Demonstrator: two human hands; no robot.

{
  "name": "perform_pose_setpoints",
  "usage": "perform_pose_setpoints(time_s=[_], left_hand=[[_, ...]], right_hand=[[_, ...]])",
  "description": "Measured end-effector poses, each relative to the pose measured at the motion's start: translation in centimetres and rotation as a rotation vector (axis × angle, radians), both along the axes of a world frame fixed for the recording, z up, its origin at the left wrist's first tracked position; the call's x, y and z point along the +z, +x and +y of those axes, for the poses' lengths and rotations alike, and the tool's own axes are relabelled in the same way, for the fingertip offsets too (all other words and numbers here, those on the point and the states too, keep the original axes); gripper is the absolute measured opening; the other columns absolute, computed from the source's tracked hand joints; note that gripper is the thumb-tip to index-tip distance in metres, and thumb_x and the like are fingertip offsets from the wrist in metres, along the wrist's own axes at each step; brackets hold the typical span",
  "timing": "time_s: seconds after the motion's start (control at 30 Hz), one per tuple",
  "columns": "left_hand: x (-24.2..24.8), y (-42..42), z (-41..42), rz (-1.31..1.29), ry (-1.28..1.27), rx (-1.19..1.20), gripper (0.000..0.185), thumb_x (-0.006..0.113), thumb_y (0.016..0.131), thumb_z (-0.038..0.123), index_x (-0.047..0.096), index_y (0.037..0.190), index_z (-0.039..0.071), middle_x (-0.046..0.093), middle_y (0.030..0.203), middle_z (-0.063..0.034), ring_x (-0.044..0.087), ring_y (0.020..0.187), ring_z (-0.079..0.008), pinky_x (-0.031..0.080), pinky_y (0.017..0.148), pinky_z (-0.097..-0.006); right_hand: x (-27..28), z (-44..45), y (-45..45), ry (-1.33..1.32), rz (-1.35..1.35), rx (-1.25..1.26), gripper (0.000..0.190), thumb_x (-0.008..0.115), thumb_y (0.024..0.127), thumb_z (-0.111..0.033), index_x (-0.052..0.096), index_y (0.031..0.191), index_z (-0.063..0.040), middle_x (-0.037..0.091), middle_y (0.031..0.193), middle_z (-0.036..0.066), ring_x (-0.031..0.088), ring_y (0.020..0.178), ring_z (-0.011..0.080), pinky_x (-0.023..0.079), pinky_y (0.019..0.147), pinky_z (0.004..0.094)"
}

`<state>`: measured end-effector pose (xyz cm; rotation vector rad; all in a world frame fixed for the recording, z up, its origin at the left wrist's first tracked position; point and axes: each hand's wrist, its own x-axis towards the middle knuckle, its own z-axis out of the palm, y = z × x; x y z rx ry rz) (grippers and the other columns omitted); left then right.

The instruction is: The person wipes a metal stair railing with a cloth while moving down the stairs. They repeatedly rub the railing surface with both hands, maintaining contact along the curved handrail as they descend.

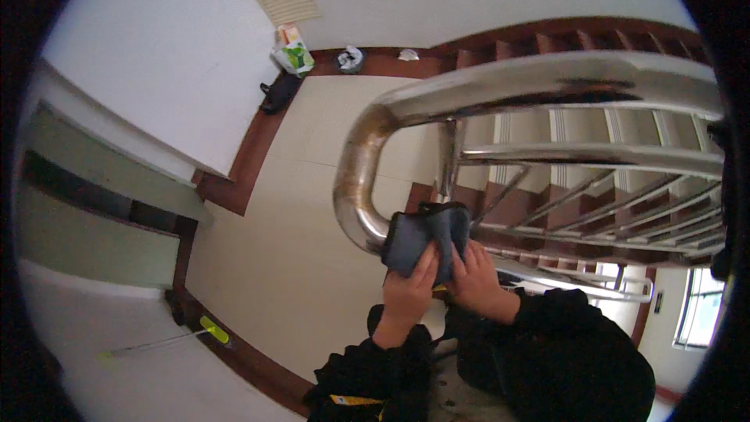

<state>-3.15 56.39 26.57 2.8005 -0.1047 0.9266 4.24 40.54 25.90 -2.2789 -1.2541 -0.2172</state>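
Note:
A dark grey cloth [413, 240] lies folded over the lower bend of a shiny metal stair handrail [354, 170]. Both hands are on the cloth, side by side. My left hand [407, 299] presses its near side with the fingers pointing up the view. Just to the right, my right hand [477, 281] grips the cloth's right part, its fingertips partly in the folds. The rail under the cloth is hidden. Brownish marks show on the rail's curved end.
Stairs [580, 129] run behind the metal balusters at the right. By the far wall are a printed bag [295, 57], a black bag [280, 94] and a lined bin [350, 60]. A yellow-green long-handled tool [215, 329] leans at the lower left, near a doorway.

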Motion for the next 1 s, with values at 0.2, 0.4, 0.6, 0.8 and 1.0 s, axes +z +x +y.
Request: perform_pose_setpoints(time_s=[0.2,0.4,0.6,0.8,1.0], left_hand=[[4.9,0.2,8.2,-0.026,-0.147,0.039,0.043,0.055,0.074,0.003,0.065,0.116,0.007,0.057,0.13,0.0018,0.059,0.056,-0.0228,0.048,0.05,-0.0312],[7.5,2.0,14.0,0.009,-0.394,-0.251,0.055,0.047,0.075,-0.001,0.053,0.13,0.006,0.05,0.139,-0.0013,0.065,0.078,-0.0309,0.053,0.065,-0.0359],[7.5,0.4,11.3,0.242,-0.235,-0.372,0.051,0.048,0.082,0.006,0.05,0.132,0.001,0.038,0.149,-0.0073,0.066,0.073,-0.028,0.053,0.063,-0.0374],[8.4,-0.6,9.0,0.341,-0.147,-0.349,0.048,0.051,0.081,0.005,0.053,0.129,0.001,0.038,0.149,-0.0047,0.061,0.054,-0.0242,0.051,0.052,-0.0346],[8.4,1.2,12.3,0.316,-0.108,-0.437,0.048,0.052,0.081,0.006,0.055,0.128,0.004,0.043,0.146,-0.0016,0.062,0.057,-0.0237,0.052,0.055,-0.0347]], right_hand=[[5.1,9.4,-0.7,-0.036,-0.103,-0.054,0.081,0.068,0.077,-0.029,0.032,0.14,0.007,0.05,0.118,0.03,0.051,0.109,0.0437,0.04,0.097,0.0525],[8.3,14.7,-1.3,-0.071,0.205,-0.262,0.08,0.067,0.077,-0.026,0.031,0.141,0.007,0.05,0.119,0.029,0.051,0.109,0.0433,0.039,0.098,0.0508],[5.8,9.8,-2.5,-0.12,0.01,-0.286,0.074,0.064,0.077,-0.023,0.034,0.139,0.004,0.046,0.128,0.029,0.043,0.122,0.0442,0.03,0.108,0.0518],[6.0,8.0,-4.2,-0.252,0.147,-0.415,0.069,0.059,0.082,-0.025,0.032,0.139,0.004,0.039,0.136,0.03,0.032,0.131,0.0455,0.022,0.113,0.0525],[6.4,11.6,-4.6,-0.242,0.127,-0.518,0.068,0.058,0.084,-0.027,0.034,0.137,0.007,0.037,0.136,0.032,0.029,0.13,0.0499,0.022,0.111,0.0549]])
